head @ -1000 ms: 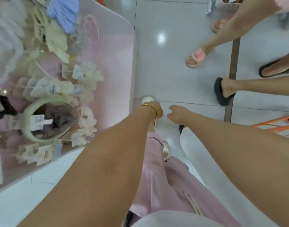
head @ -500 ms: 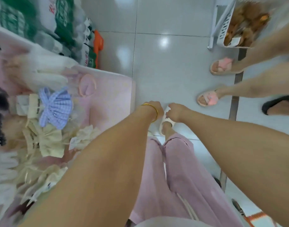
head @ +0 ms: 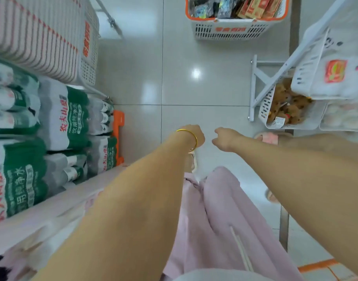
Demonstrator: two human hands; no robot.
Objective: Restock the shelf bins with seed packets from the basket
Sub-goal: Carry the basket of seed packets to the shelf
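seed packets (head: 224,7), glossy, in the white orange-rimmed plastic basket (head: 230,30) look light and slippery, best pinched edgewise; left hand (head: 195,135) and right hand (head: 224,138) hang loosely curled, empty.

— We see a white slatted plastic basket (head: 230,31) with an orange rim, don't we?
— We do, and green-and-white wrapped water packs (head: 74,120) with red characters. We also see a thin gold bangle (head: 195,139) and pale pink trousers (head: 214,220).
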